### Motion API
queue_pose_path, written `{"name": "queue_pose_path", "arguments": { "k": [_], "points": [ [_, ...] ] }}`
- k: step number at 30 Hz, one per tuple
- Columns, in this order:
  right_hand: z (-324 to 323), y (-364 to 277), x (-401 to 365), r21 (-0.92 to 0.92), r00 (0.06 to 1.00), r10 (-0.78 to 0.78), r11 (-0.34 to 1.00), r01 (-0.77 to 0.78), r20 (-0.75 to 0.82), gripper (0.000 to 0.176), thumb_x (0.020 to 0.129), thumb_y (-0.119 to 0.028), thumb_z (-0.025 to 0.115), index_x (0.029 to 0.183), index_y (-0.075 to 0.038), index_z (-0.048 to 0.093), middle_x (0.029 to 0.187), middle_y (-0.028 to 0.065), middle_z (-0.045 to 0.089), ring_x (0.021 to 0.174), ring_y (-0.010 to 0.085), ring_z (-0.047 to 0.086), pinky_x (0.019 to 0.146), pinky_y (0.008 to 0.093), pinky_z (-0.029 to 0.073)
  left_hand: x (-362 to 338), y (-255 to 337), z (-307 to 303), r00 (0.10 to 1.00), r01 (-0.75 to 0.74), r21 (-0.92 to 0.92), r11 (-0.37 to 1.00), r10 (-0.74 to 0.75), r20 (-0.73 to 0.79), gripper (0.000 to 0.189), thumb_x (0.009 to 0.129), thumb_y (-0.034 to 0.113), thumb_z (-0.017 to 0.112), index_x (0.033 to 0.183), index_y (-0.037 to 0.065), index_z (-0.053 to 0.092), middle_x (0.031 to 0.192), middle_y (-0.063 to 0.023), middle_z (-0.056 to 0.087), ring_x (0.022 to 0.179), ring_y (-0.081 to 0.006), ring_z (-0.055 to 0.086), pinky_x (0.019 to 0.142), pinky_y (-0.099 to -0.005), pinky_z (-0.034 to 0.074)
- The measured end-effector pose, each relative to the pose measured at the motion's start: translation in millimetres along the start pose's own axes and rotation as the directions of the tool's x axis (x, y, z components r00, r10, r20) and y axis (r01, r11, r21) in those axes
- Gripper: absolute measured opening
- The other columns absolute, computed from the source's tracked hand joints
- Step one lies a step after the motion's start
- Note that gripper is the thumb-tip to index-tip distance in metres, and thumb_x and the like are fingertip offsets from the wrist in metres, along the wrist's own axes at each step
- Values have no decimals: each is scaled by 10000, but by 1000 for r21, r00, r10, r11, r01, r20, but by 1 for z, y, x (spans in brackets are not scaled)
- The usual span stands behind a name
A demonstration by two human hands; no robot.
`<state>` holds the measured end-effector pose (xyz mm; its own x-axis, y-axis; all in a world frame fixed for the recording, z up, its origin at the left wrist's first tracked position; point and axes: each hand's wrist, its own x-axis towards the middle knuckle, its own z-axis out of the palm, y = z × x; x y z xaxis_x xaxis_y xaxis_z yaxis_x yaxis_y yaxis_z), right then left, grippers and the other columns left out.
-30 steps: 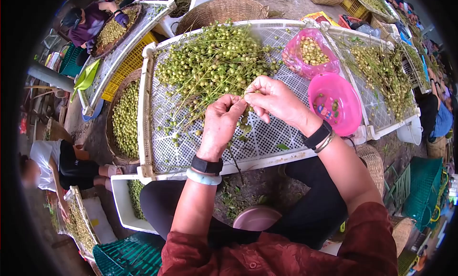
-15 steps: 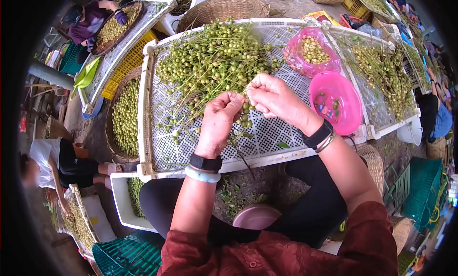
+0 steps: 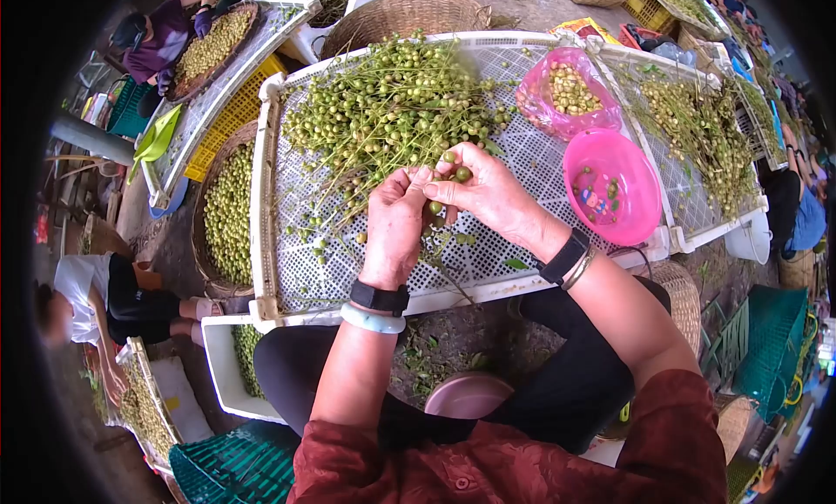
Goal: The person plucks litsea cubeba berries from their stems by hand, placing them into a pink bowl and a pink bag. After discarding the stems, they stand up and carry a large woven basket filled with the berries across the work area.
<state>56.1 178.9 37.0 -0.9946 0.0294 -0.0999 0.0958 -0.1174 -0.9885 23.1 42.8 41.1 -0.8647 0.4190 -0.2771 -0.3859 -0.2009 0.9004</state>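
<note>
My left hand [image 3: 394,221] is closed in a pinch on a fruit-bearing stem [image 3: 446,269], whose bare lower end hangs toward the tray's front edge. Close beside it, my right hand [image 3: 495,197] curls around some round green fruits [image 3: 462,173], its thumb reaching to the left fingertips. Both hands are over a white perforated tray [image 3: 348,264]. Behind them lies a large heap of green fruits on stalks [image 3: 401,103]. To the right stand a pink bowl [image 3: 640,186] with a few fruits in it and a pink plastic bag [image 3: 540,90] of pale fruits.
A round basket of green fruits [image 3: 231,212] stands left of the tray, above a white box [image 3: 228,365]. A second tray of stalks [image 3: 697,230] adjoins on the right. At left, one person [image 3: 157,47] works at a basket and another [image 3: 87,286] reaches into a tray.
My right hand has turned and come slightly lower, its fingers now curled around green fruits. The fruits that hung below my fingertips are now partly hidden. My left hand has barely moved.
</note>
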Motion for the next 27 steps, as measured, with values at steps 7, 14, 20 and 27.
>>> {"name": "queue_pose_path", "arguments": {
  "k": [7, 14, 20, 27],
  "points": [
    [0, 0, -4, 160, 998, 44, 986, -49, 35, 121, 885, -109, 609, 900, -17, 531, 743, 38, 576, 596, 97, 572, 515, 226, 487, 3, -14, -3, 999, -25, 71, 997, 28, -37, 189, 962, 214, 500, 823, 89, 528, 653, 42, 505, 504, -32, 392, 444, -181, 295],
    [-14, 4, 0, 234, 987, 157, 959, -162, 40, 116, 866, -91, 619, 908, -4, 555, 720, 41, 565, 540, 92, 526, 464, 221, 439, 7, -11, -8, 998, 47, -94, 995, -42, 50, 187, 963, 247, 505, 844, 107, 539, 661, 57, 494, 527, -33, 381, 450, -193, 289],
    [-22, -2, 9, 278, 988, 146, 952, -129, -43, 273, 938, -324, 550, 1028, -69, 578, 788, -10, 561, 701, 57, 526, 583, 214, 452, 3, -4, -4, 992, -20, 27, 999, 17, 123, 239, 986, 338, 445, 911, 133, 545, 638, 75, 450, 460, -16, 295, 400, -172, 214],
    [-29, -12, 13, 58, 994, 7, 998, -13, 106, 153, 891, -168, 626, 943, -30, 585, 686, -2, 560, 570, 65, 516, 493, 190, 420, 4, -2, -9, 979, 43, 35, 998, -49, 200, 203, 988, 280, 453, 917, 122, 558, 694, 56, 517, 508, -25, 360, 449, -169, 291]
  ]
}}
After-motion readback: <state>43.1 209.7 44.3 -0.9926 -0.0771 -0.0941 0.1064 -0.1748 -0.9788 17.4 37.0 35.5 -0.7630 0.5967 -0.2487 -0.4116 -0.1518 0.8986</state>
